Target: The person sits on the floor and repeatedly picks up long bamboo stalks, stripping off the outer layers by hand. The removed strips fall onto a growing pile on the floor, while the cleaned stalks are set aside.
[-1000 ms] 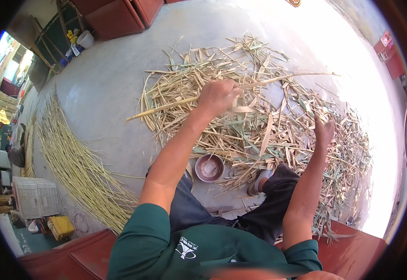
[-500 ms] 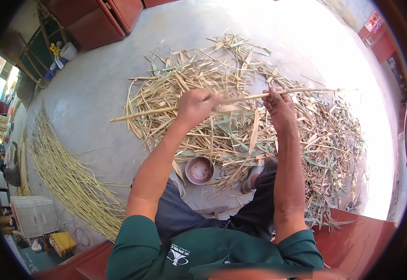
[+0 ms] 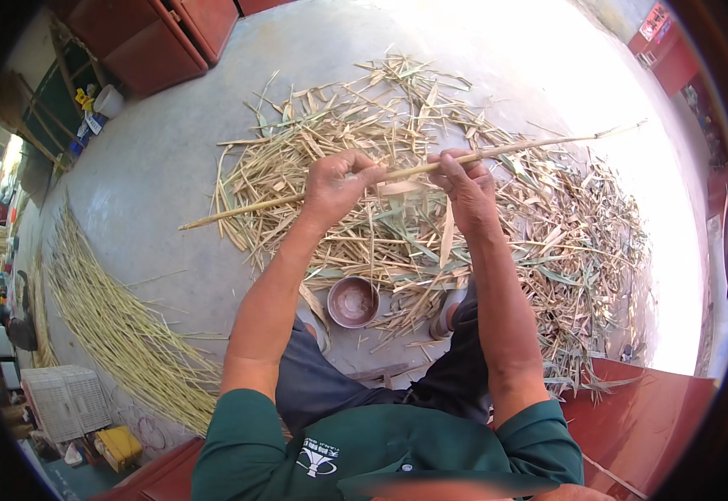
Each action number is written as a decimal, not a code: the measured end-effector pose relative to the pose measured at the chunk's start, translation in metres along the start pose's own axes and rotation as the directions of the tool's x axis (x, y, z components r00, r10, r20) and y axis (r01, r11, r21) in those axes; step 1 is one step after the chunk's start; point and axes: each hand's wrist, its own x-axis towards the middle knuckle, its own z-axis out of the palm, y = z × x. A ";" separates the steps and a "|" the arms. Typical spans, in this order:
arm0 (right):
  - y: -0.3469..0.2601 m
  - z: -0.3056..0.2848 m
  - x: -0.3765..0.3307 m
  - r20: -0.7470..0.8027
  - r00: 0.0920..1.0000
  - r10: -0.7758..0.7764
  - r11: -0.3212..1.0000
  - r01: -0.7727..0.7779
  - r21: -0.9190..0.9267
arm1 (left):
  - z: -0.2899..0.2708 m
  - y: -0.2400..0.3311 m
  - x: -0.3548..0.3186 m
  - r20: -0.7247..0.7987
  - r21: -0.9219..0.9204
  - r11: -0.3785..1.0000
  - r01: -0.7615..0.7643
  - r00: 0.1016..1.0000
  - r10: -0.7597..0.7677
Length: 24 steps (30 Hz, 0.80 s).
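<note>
A long, thin yellowish reed stalk (image 3: 518, 147) is held across in front of me, its right end raised higher than its left. My left hand (image 3: 336, 184) is closed round it left of the middle, thumb pointing along the stalk. A short way to the right, my right hand (image 3: 466, 188) pinches the same stalk between thumb and fingers. Both hands are above a broad heap of dry leaves and stripped husks (image 3: 355, 134) spread over the floor. Between my feet stands a round brown bowl (image 3: 353, 302).
A bundle of stripped stalks (image 3: 121, 317) lies on the floor at my left. Beyond it are a white plastic basket (image 3: 65, 401) and a yellow box (image 3: 119, 448). Red cabinets (image 3: 142, 42) stand at the far left, with a white bucket (image 3: 109, 101) nearby.
My right hand has slid left along the stalk, closer to my left hand. The stalk's right end has risen. My left hand, blurred before, now shows clearly.
</note>
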 end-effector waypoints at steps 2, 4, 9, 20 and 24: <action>-0.001 0.002 0.000 -0.061 0.998 0.034 0.999 -0.035 -0.015 | -0.009 0.001 0.005 -0.230 -0.268 0.958 0.098 0.959 -0.163; -0.001 0.005 -0.001 -0.118 0.992 0.044 0.999 -0.047 -0.018 | -0.019 0.004 0.008 -0.413 -0.131 0.990 0.050 0.905 -0.101; 0.013 0.023 -0.007 0.035 0.998 0.046 0.987 -0.040 -0.155 | 0.001 0.009 -0.004 0.181 0.528 0.709 -0.468 0.878 0.444; -0.054 -0.054 0.015 -0.341 0.939 0.034 0.999 -0.042 -0.017 | -0.095 -0.006 -0.018 0.066 0.773 0.634 -0.032 0.997 -0.030; -0.029 -0.026 0.009 -0.223 0.973 0.053 0.997 -0.065 -0.049 | -0.043 0.004 -0.009 0.098 0.719 0.630 -0.293 0.940 0.325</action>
